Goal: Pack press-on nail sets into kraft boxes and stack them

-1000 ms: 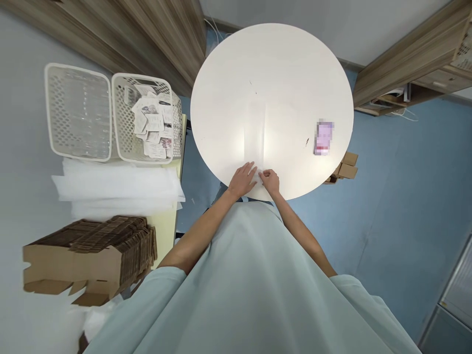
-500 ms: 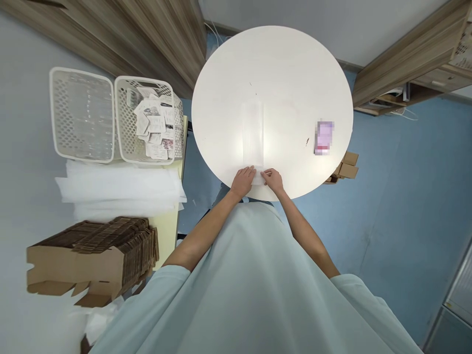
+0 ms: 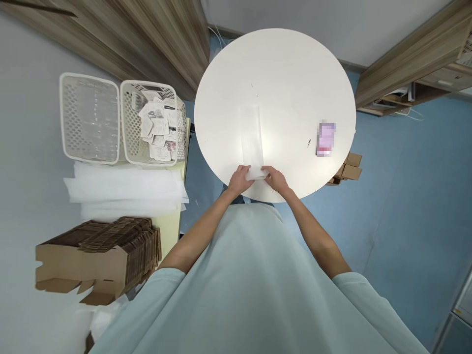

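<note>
A long strip of thin, whitish, translucent foam sheet (image 3: 252, 140) lies lengthwise on the round white table (image 3: 295, 73). Its near end is doubled over into a thicker fold close to the table's front edge. My left hand (image 3: 239, 180) grips the left side of that fold, fingers closed. On the opposite side my right hand (image 3: 276, 179) pinches the fold's right edge between thumb and fingers. Whether anything lies inside the fold, I cannot tell.
A blurred-out purple item (image 3: 326, 139) lies on the table's right. To my left are a basket of printed cards (image 3: 125, 123), a basket of clear plastic pieces (image 3: 62, 118), stacked white foam sheets (image 3: 125, 184) and flattened cardboard boxes (image 3: 81, 265). Cardboard (image 3: 352, 166) sits beyond the table's right edge.
The strip's near end has been lifted and folded over, and the strip now lies slightly slanted. My left hand has gone from lying flat on it to gripping its side.
</note>
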